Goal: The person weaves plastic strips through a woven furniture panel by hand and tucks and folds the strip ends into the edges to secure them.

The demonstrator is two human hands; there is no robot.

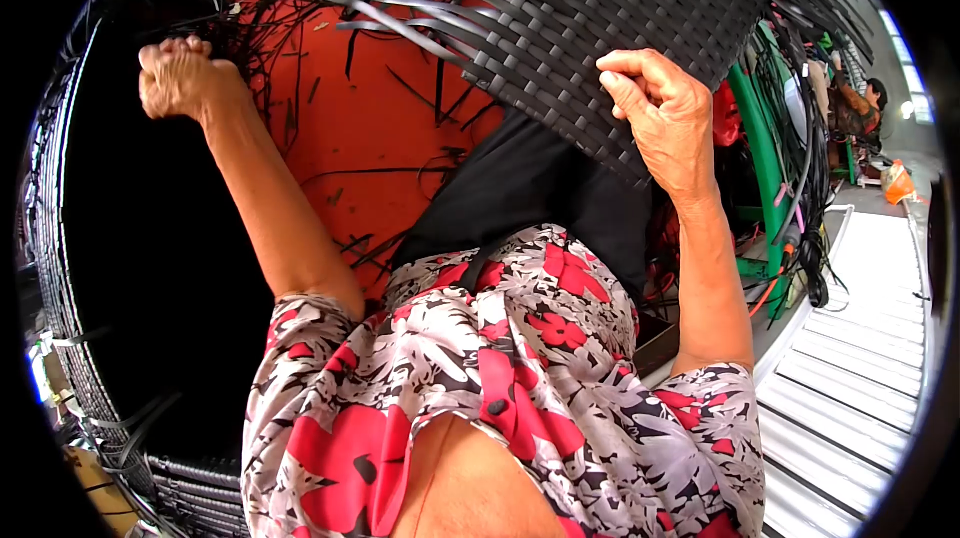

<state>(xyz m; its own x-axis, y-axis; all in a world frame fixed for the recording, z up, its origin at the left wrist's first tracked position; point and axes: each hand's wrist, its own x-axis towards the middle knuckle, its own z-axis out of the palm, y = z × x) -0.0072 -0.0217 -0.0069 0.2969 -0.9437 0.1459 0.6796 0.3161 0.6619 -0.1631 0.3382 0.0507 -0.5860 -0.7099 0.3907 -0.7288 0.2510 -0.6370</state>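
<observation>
A woven panel of flat black plastic strips (580,38) lies across my lap, in the upper middle of the view. Loose strip ends (410,23) fan out from its left edge. Over the panel's near right part is my right hand (665,118), its fingers curled in and the thumb close to the index finger. Whether anything thin sits in that pinch I cannot make out. Far to the left, my left hand (180,78) is closed in a fist, held away from the panel against a dark area. What it holds, if anything, is hidden.
Black strip scraps (290,68) litter the red floor (345,118). At the right, bundled strips (815,188) hang by a green frame (765,173). A white slatted surface (840,348) lies beyond it. Another person (865,108) and an orange bag (898,181) are farther back.
</observation>
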